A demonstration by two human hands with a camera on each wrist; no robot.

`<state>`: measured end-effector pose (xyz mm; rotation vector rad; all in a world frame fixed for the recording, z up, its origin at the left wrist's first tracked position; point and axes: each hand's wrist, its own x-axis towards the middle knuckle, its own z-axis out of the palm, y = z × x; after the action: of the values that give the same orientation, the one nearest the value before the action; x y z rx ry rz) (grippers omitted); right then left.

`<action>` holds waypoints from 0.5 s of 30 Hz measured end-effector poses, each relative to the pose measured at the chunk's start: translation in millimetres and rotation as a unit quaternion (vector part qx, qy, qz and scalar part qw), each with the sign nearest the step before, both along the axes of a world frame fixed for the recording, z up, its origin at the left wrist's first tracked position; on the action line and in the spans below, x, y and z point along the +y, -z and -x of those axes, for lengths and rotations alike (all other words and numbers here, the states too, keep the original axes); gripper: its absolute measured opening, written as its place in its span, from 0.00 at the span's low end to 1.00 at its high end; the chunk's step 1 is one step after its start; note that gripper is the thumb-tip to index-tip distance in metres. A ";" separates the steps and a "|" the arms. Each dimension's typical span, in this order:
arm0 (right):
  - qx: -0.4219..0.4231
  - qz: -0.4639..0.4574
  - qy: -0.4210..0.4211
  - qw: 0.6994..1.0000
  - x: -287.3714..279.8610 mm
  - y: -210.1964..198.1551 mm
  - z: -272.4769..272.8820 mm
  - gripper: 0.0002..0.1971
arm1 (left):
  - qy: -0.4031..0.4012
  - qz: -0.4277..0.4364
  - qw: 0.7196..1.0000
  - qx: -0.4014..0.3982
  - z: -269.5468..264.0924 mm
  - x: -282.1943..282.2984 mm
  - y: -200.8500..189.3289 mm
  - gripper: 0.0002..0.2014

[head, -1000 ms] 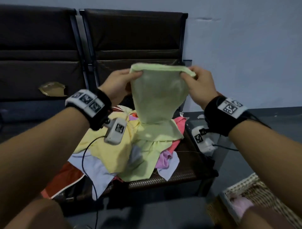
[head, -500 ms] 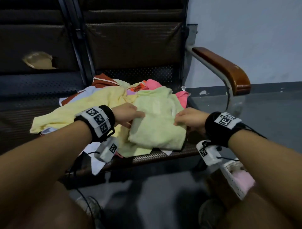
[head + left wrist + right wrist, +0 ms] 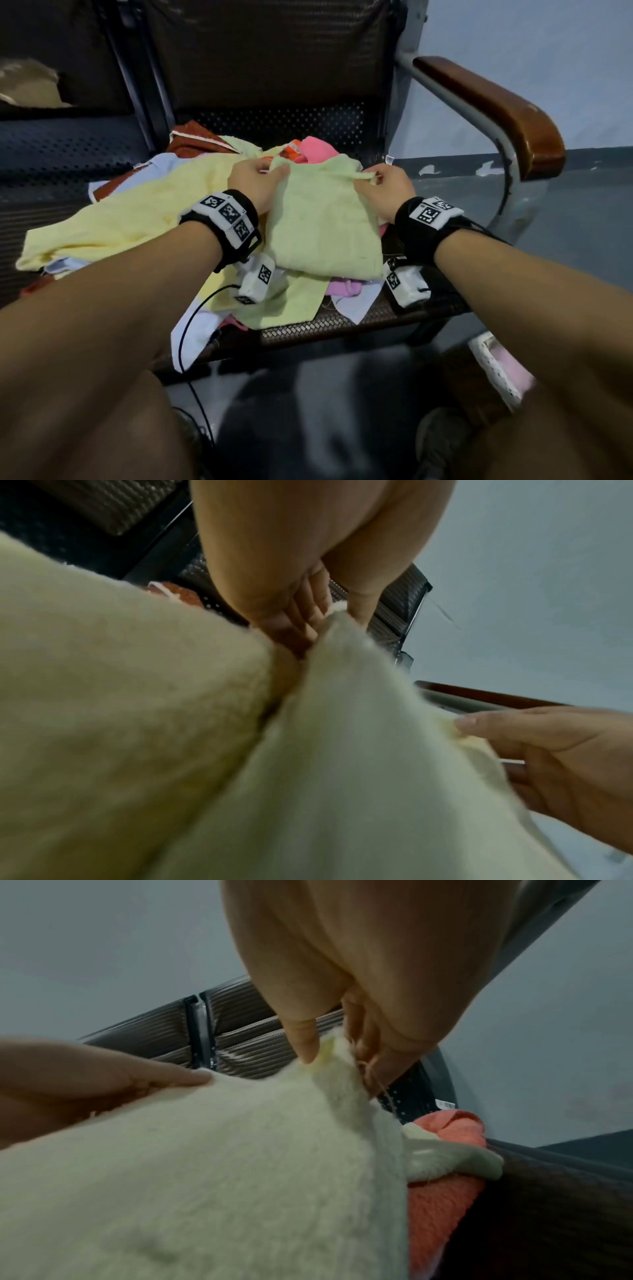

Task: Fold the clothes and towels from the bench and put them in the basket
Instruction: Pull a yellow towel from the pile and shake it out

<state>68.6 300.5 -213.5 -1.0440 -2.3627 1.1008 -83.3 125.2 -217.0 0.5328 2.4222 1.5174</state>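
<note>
Lowered from chest height onto the pile (image 3: 113,219) on the bench (image 3: 342,325), green towel (image 3: 322,222) is lying flat for folding — left hand (image 3: 255,183) and right hand (image 3: 383,186) each pinching a far corner, keeping that edge taut — basket (image 3: 489,366) waiting lower right.

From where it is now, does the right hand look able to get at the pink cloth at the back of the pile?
Probably yes. The pink cloth lies uncovered just beyond the right hand, but that hand pinches the green towel and must let go first.
</note>
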 end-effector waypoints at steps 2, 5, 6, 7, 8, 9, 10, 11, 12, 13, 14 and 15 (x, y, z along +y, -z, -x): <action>-0.024 -0.032 -0.012 0.999 -3.4 1.8 -4.6 0.22 | -0.019 -0.022 0.999 -0.017 1.5 -3.9 -1.8 0.12; -0.028 -0.118 -0.098 0.988 -17.2 0.9 -22.7 0.21 | -0.012 -0.040 0.999 0.035 -6.8 -22.2 -11.5 0.06; -0.021 -0.138 -0.134 0.981 -23.5 0.0 -30.3 0.17 | 0.034 -0.045 0.998 0.038 -13.2 -29.7 -15.8 0.04; -0.020 -0.161 -0.172 0.972 -29.3 0.3 -38.3 0.14 | 0.099 -0.043 0.994 0.028 -20.7 -37.5 -18.7 0.03; -0.029 -0.187 -0.211 0.959 -34.5 2.4 -45.9 0.14 | 0.171 -0.018 0.985 0.028 -27.6 -45.4 -19.1 0.03; -0.050 -0.212 -0.250 0.943 -39.0 6.4 -53.0 0.17 | 0.237 0.033 0.970 0.046 -33.8 -52.8 -17.1 0.07; -0.086 -0.229 -0.285 0.927 -43.1 12.3 -60.0 0.23 | 0.291 0.101 0.948 0.080 -39.3 -59.4 -12.8 0.15; -0.129 -0.234 -0.313 0.911 -46.0 19.1 -66.4 0.32 | 0.328 0.165 0.922 0.124 -43.7 -64.4 -7.6 0.24; -0.172 -0.227 -0.329 0.900 -47.4 26.4 -72.5 0.41 | 0.348 0.215 0.897 0.170 -47.2 -68.1 -2.6 0.32; -0.203 -0.217 -0.335 0.894 -47.3 33.0 -77.5 0.47 | 0.357 0.243 0.878 0.206 -49.3 -69.6 2.0 0.38; -0.217 -0.213 -0.336 0.892 -46.1 37.8 -80.7 0.50 | 0.359 0.254 0.868 0.230 -50.5 -70.1 6.3 0.41; -0.218 -0.218 -0.335 0.890 -44.4 41.2 -82.1 0.50 | 0.354 0.256 0.865 0.248 -51.5 -69.9 9.9 0.41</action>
<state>150.8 256.1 -254.7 -0.3219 -3.2596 0.4620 -31.8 55.3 -226.9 1.5987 2.3656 0.4358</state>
